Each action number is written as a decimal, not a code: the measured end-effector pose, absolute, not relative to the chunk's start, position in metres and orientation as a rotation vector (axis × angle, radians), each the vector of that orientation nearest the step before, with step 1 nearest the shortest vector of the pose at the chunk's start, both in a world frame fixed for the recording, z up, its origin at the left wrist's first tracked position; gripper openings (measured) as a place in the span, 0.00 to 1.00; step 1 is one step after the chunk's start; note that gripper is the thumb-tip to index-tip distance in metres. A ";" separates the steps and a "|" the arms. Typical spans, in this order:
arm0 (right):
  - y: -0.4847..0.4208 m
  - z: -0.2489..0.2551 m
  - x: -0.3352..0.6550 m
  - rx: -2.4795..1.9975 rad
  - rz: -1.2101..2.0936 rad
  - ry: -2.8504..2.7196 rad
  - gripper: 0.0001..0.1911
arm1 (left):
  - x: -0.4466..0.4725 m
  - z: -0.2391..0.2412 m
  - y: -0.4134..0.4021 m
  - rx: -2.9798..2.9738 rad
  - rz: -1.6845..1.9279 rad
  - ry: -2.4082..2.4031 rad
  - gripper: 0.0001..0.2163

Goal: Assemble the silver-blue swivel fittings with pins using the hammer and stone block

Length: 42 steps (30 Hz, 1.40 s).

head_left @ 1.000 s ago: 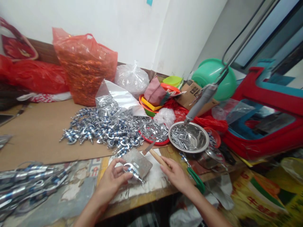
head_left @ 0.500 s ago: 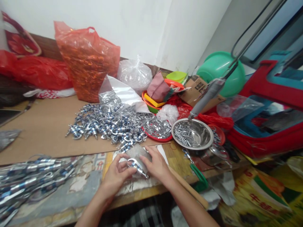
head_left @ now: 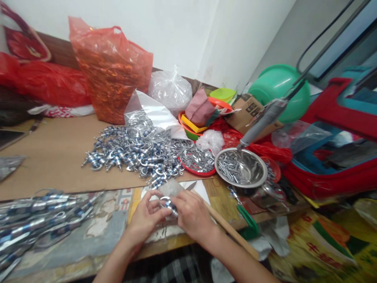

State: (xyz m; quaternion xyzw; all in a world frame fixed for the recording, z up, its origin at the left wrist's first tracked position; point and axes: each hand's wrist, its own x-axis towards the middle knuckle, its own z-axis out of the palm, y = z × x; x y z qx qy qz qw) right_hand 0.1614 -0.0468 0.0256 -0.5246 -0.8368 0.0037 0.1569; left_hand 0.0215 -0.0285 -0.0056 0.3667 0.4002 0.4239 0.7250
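Observation:
Both hands meet over a grey metal block (head_left: 171,186) at the table's front edge. My left hand (head_left: 145,219) pinches a small silver and blue metal clasp (head_left: 166,204). My right hand (head_left: 191,214) closes its fingers on the same clasp from the right. A wooden-handled tool (head_left: 228,231) lies on the table under my right wrist. Behind the block spreads a heap of the same clasps (head_left: 135,153) on brown cardboard (head_left: 50,157).
A steel bowl of screws (head_left: 240,168) and a red plate of metal parts (head_left: 198,160) stand right of the heap. Strung clasps (head_left: 35,224) lie at the left. Orange and clear bags (head_left: 110,70), a green basin (head_left: 279,88) and a hanging power tool (head_left: 265,120) crowd the back.
My right hand let go of the wooden handle and came left onto the clasp held by my left hand. The handle now lies on the table.

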 end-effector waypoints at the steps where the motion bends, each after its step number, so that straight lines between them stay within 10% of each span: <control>1: -0.048 0.026 0.160 -1.505 0.002 -2.411 0.10 | 0.022 -0.005 -0.029 0.804 0.939 0.883 0.20; 26: -0.071 -0.017 0.263 -1.960 0.393 -2.017 0.14 | 0.020 -0.006 -0.028 0.834 0.920 0.922 0.20; 42: -0.101 0.037 0.221 -1.394 0.085 -2.094 0.26 | 0.020 -0.006 -0.029 0.849 0.910 0.927 0.20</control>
